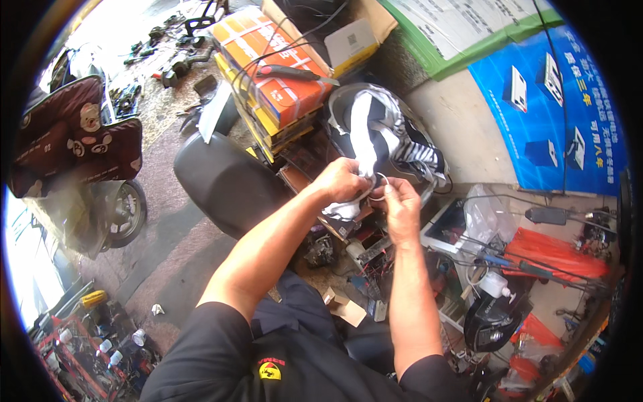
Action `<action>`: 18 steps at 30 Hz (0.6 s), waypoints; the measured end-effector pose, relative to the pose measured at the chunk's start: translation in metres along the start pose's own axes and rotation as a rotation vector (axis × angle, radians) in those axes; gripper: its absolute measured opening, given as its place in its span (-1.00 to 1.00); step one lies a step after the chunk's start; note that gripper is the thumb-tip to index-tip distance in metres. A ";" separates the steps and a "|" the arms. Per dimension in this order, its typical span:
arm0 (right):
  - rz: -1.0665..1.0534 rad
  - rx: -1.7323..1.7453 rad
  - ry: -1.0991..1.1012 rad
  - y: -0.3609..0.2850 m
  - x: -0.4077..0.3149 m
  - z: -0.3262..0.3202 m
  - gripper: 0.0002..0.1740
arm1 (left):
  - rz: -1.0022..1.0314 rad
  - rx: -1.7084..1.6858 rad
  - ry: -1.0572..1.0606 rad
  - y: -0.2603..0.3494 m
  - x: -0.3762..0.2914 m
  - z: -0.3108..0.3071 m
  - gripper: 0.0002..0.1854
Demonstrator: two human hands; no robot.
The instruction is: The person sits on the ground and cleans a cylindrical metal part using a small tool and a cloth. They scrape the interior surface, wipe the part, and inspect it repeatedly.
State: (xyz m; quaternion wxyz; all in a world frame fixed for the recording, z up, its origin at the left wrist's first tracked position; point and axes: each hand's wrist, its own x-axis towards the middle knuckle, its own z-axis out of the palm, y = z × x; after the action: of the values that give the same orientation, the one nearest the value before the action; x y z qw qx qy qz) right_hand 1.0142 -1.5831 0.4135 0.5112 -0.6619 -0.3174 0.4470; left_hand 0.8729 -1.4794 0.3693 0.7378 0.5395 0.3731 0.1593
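My left hand (340, 182) grips a bunched end of a black-and-white striped cloth (414, 151). Its bulk lies heaped over a dark rounded object, which it mostly covers. Close beside, my right hand (402, 208) pinches a thin white loop (384, 177), perhaps a cord or a cable tie. The loop curves between both hands, touching the gathered cloth; whether it passes around the cloth cannot be made out. A loose flap of the cloth hangs below my left fingers.
A utility knife (289, 73), blade extended, lies on an orange carton (274, 55) left of the cloth. Nearer stands a black scooter seat (226, 183). Cables and a red plastic bag (552, 256) clutter the right side. A small opened cardboard box (346, 307) sits below my hands.
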 end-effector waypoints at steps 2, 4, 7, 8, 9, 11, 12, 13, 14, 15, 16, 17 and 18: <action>-0.066 0.137 0.084 0.011 -0.006 0.007 -0.84 | -0.024 -0.053 -0.013 -0.001 0.000 -0.001 -0.82; -0.004 0.129 0.060 0.009 -0.004 0.004 -0.84 | 0.008 -0.042 -0.021 0.001 -0.003 -0.003 -0.77; 0.170 -0.092 -0.111 -0.012 0.007 -0.012 -0.83 | -0.002 0.229 -0.031 0.009 -0.008 -0.006 -0.71; 0.215 -0.148 -0.208 -0.018 0.013 -0.016 -0.80 | 0.013 0.330 -0.035 0.011 -0.008 -0.006 -0.70; 0.271 -0.179 -0.300 -0.024 0.018 -0.021 -0.80 | 0.007 0.345 -0.051 0.012 -0.008 -0.006 -0.74; 0.275 -0.152 -0.279 -0.027 0.020 -0.022 -0.80 | 0.060 0.341 -0.075 0.011 -0.006 -0.005 -0.79; 0.249 -0.063 -0.173 -0.024 0.015 -0.019 -0.80 | 0.013 0.168 -0.069 0.010 -0.004 -0.006 -0.80; 0.168 0.060 -0.089 -0.019 0.008 -0.016 -0.80 | 0.012 0.117 -0.056 0.008 -0.001 -0.007 -0.81; 0.113 0.060 -0.014 -0.013 0.001 -0.010 -0.81 | 0.007 0.062 -0.043 0.005 0.000 -0.006 -0.81; 0.114 0.098 0.027 -0.006 -0.005 -0.003 -0.85 | -0.021 0.014 -0.024 0.001 0.001 -0.007 -0.82; 0.058 0.174 -0.025 -0.002 -0.008 0.000 -0.85 | -0.043 -0.040 -0.061 -0.001 0.002 -0.007 -0.82; 0.125 0.209 -0.011 -0.001 -0.010 0.001 -0.86 | -0.026 -0.034 -0.066 -0.003 0.002 -0.007 -0.82; 0.148 0.177 -0.010 -0.002 -0.009 -0.001 -0.86 | -0.017 -0.023 -0.067 -0.003 0.001 -0.009 -0.83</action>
State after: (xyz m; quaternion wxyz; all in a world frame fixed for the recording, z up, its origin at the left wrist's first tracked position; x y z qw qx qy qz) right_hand 1.0115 -1.5906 0.4183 0.5315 -0.6337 -0.2295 0.5131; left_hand 0.8670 -1.4740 0.3644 0.7575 0.5326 0.3509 0.1390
